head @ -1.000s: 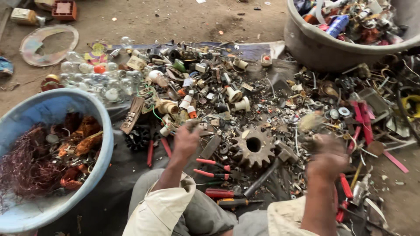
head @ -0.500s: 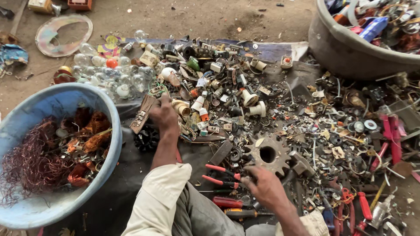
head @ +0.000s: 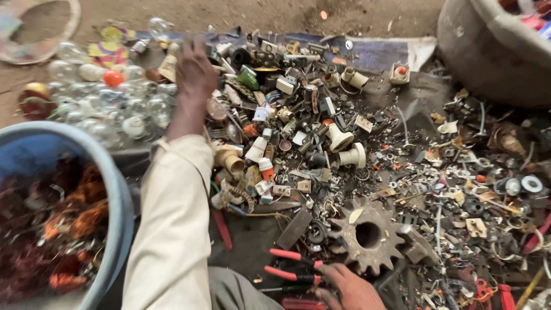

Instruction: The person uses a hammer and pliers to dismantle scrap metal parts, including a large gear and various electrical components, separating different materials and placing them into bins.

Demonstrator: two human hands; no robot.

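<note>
Right hand (head: 350,290) cut off at bottom edge, blue tub (head: 117,189) cropped left, left hand (head: 194,72) motion-blurred, its grip unreadable.

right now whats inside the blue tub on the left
The blue tub holds tangled reddish-brown and orange copper wire with a few pale scraps on top. The left sleeve lies just outside its rim. What lies deeper under the wire, and the tub's bottom, is covered.

The left hand (head: 194,72) stretches far forward, sleeve to the wrist; the right hand (head: 347,287) rests low, fingers curled.
</note>
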